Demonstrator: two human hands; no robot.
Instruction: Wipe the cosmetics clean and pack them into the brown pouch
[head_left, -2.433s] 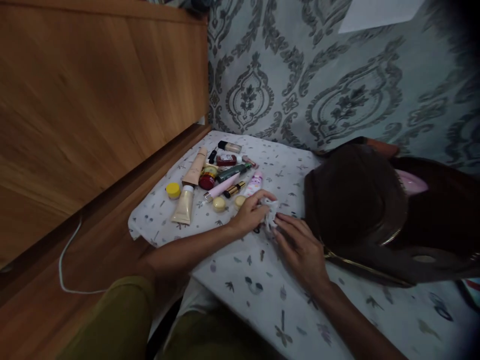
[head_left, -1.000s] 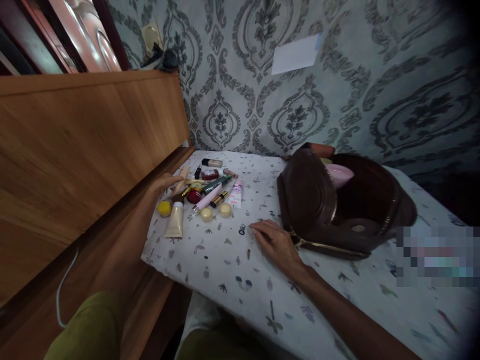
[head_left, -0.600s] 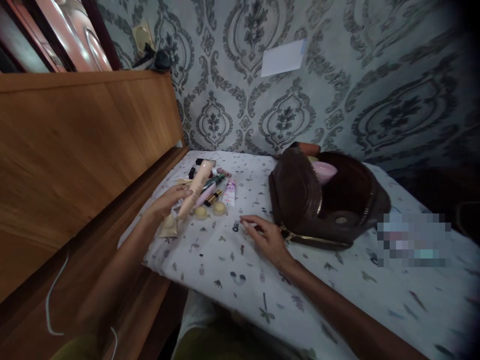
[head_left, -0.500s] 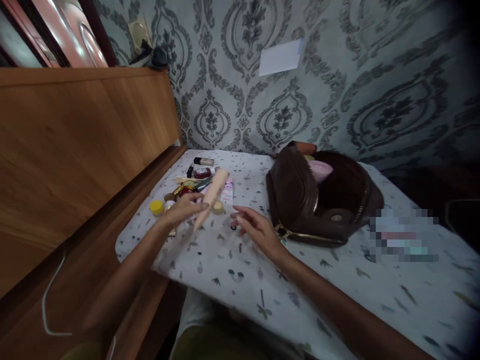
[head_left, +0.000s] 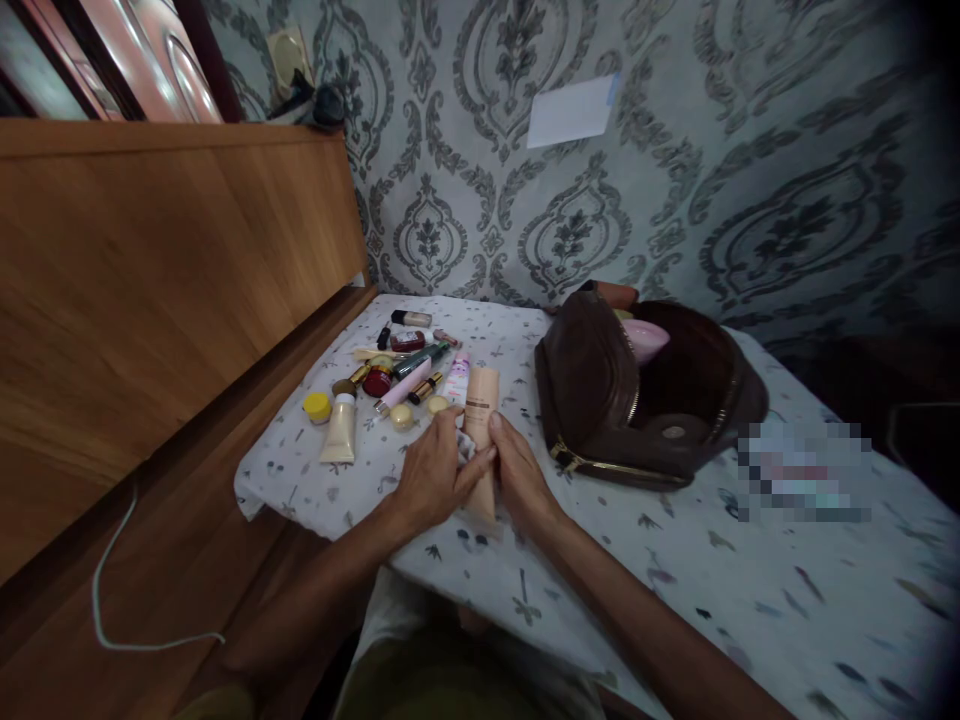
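A beige cosmetic tube (head_left: 481, 395) is between my two hands, standing roughly lengthwise with its flat end toward me. My left hand (head_left: 435, 470) grips it from the left, thumb across its front. On the other side, the fingers of my right hand (head_left: 521, 470) are closed along its edge. Just beyond the tube lie a white and pink tube (head_left: 457, 378) and small round cream-coloured pots (head_left: 402, 417). To the left stands a cream tube with a white cap (head_left: 340, 432), beside a yellow-lidded jar (head_left: 317, 407).
Several more cosmetics, among them a dark red jar (head_left: 377, 381) and a pink stick (head_left: 406, 386), lie at the left. An unzipped brown bag (head_left: 600, 400) holding a pink item (head_left: 645, 340) stands at the right. A wooden panel (head_left: 172, 280) borders the patterned tablecloth (head_left: 645, 560).
The beige tube has come right and toward me, turning from a slant to nearly straight. My right hand has closed on it beside my left hand.
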